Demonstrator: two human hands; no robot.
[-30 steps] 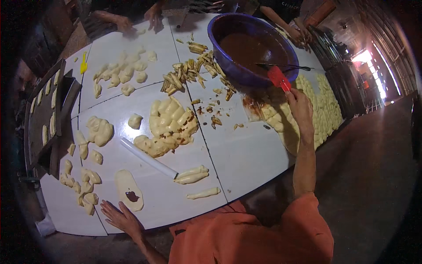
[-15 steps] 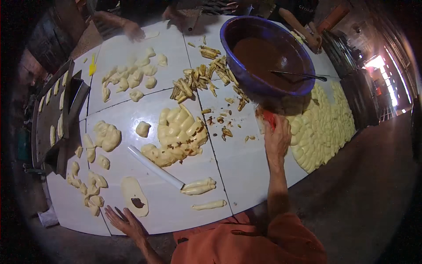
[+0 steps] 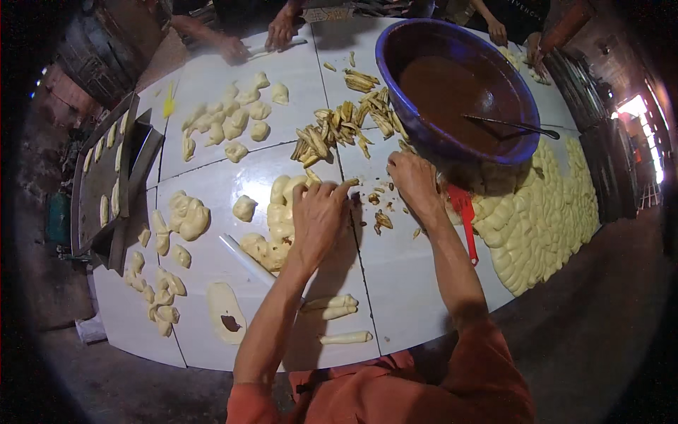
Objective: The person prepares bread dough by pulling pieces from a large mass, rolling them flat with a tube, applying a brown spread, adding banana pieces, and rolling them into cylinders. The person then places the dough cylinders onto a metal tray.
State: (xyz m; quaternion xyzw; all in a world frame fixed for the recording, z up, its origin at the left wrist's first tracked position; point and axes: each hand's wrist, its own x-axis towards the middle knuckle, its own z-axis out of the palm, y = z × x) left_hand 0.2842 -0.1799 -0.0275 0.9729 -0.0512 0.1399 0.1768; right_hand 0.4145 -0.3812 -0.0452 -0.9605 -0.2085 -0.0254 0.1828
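Note:
My left hand point(image 3: 319, 218) reaches over the pile of dough pieces point(image 3: 280, 205), its curled fingers closed on a small banana strip point(image 3: 352, 182). My right hand point(image 3: 415, 182) is closed, fingers bent down beside the banana strips point(image 3: 385, 116) near the purple basin; what it grips, if anything, is hidden. Small brown scraps point(image 3: 382, 220) lie between the hands. Right of my right wrist rests a red spatula point(image 3: 466, 220). A flattened dough oval point(image 3: 226, 311) with a dark brown filling dab lies at the near left. Rolled dough sticks point(image 3: 346, 338) sit by my left forearm.
A purple basin point(image 3: 387, 78) of brown mixture holds a dark-handled spoon point(image 3: 519, 127). Many dough pieces point(image 3: 544, 219) cover the right side. A white rolling pin point(image 3: 247, 259) lies under my left forearm. At left stands a tray point(image 3: 88, 194) with dough sticks. Other people's hands point(image 3: 282, 28) work across the table.
My left hand has moved from beside the dough oval up to the banana strips. My right hand has let go of the red spatula and shifted left and away from me.

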